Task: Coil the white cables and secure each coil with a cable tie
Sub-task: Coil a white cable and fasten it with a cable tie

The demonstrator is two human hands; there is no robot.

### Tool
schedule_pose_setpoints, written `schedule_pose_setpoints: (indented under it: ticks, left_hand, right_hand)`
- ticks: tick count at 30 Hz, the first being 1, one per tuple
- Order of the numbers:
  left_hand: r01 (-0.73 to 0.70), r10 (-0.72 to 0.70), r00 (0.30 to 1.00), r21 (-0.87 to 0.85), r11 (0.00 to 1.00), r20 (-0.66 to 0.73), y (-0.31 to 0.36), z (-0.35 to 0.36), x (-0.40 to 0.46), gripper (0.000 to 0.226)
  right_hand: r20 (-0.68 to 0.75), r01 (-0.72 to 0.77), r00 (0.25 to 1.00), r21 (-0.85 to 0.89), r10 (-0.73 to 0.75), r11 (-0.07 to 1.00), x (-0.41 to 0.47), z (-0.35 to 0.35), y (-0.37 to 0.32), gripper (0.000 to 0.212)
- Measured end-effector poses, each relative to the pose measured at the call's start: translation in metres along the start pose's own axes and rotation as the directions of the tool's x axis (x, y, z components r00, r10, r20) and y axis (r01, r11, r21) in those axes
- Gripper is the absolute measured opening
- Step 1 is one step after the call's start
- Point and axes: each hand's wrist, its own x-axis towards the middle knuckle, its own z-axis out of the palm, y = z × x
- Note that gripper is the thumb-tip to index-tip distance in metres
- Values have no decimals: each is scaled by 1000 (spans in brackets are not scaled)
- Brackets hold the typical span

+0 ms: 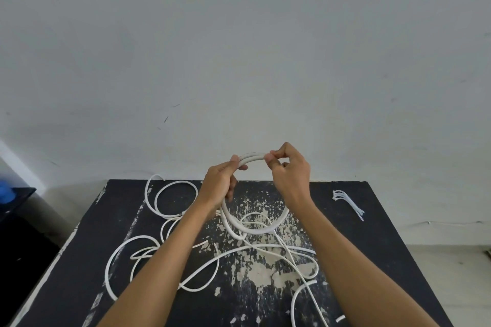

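A plain pale grey-white wall with a few faint scuff marks fills the upper view. Against it stands a black table, its paint flaked off in pale patches. A lower dark surface sits at far left.

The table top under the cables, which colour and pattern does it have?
Black, with pale patches where paint has worn off the table top, seen in the head view.

Loose cables sprawled across table — cable ties far right, coil above centre
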Motion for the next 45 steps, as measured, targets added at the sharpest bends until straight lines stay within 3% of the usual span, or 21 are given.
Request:
schedule_pose_setpoints:
  ticks: [6, 8, 10, 13, 17, 23, 27, 30, 32, 34, 37, 41, 45]
  left_hand:
    - [6, -9, 996, -27, 1000, -90, -7, 5, -8, 54]
    - [42, -57, 990, -110, 993, -132, -7, 4, -7, 54]
    - [45, -62, 989, -128, 991, -132, -6, 0, -7, 52]
    - [28, -45, 993, -142, 989, -112, -1, -5, -8, 50]
    - [1, -30, 990, -208, 978, -136, 14, -10, -6, 47]
    - [-27, -7, 990, -234, 972, -143, 25, -13, -2, 47]
    - [-12, -29, 991, -294, 956, -132, 26, -10, -1, 48]
    - [-8, -26, 994, -301, 954, -110, 25, -12, -2, 48]
    - [-6, -27, 994, -283, 959, -111, 24, -18, -2, 49]
    - [17, -45, 994, -269, 963, -97, 23, -28, -2, 50]
    - [41, -45, 999, -140, 989, -20, 19, -43, -4, 51]
    - [17, -16, 1000, -13, 1000, 22, 16, -47, -6, 52]
    - [-19, 15, 999, 100, 995, 44, 22, -39, -4, 53]
  right_hand:
    - [7, 58, 998, -75, -58, 995, 3, 1, -9, 24]
    - [81, 10, 997, 30, -12, 1000, 2, -1, -9, 14]
    - [150, -133, 984, 244, 98, 961, 0, -5, -5, 23]
    - [244, -452, 892, 434, 381, 779, -4, -12, 16, 54]
    - [400, -768, 640, 320, 656, 554, -29, -8, 64, 66]
    - [567, -939, 345, 216, 748, 270, -46, 2, 95, 75]
    - [641, -953, 284, 271, 713, 137, -48, 15, 87, 68]
    - [632, -869, 303, 490, 713, -65, -44, 20, 85, 65]
    - [613, -796, 325, 589, 720, -142, -38, 17, 85, 70]
    - [587, -807, 368, 587, 721, -67, -31, 11, 85, 64]
    - [498, -803, 510, 568, 702, 180, -18, -1, 81, 42]
    - [365, -662, 741, 540, 564, 520, -6, -15, 59, 44]
    - [316, -509, 858, 424, 404, 749, -2, -18, 31, 39]
